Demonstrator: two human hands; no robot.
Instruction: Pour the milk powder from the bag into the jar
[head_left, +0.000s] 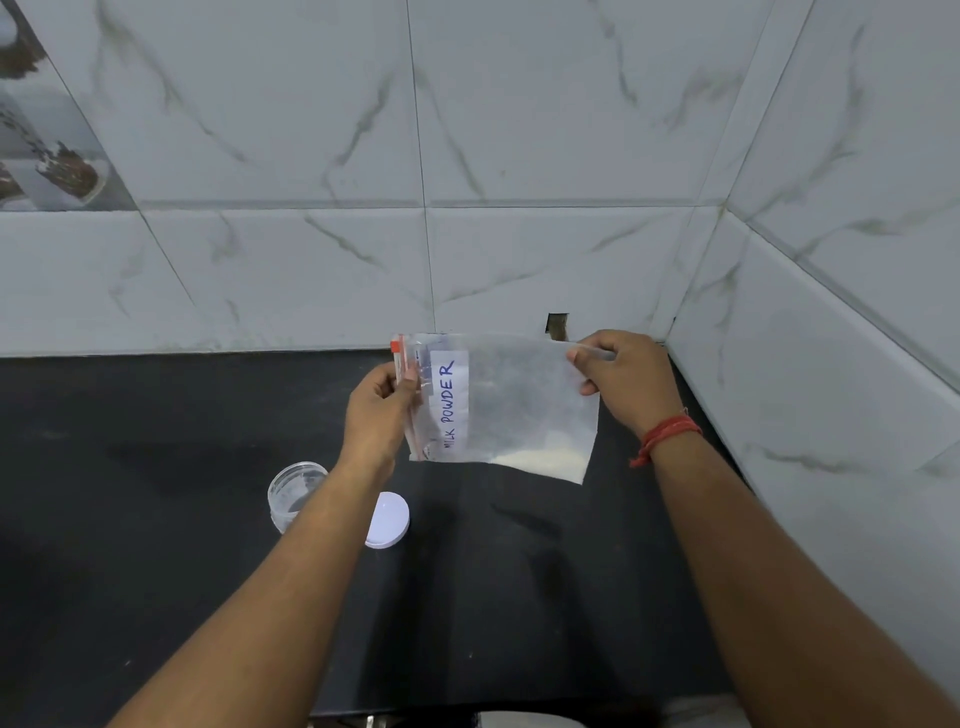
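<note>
Clear plastic bag (511, 405) held above the black counter (156, 519): left hand (376, 410) pinches its zip end, right hand (626, 379) grips the opposite corner. Open jar (293, 493) stands lower left, beside its lid (387, 519).

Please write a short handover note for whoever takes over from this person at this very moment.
Left hand: pinching the zip end of the bag.
Right hand: gripping the opposite edge; the bag hangs sideways above the counter.
Milk powder: a little, in the bag's lower corner.
Jar: open, on the counter by the left forearm; its lid lies beside it.
Done: jar uncapped.
Left: pour into the jar, recap.
</note>
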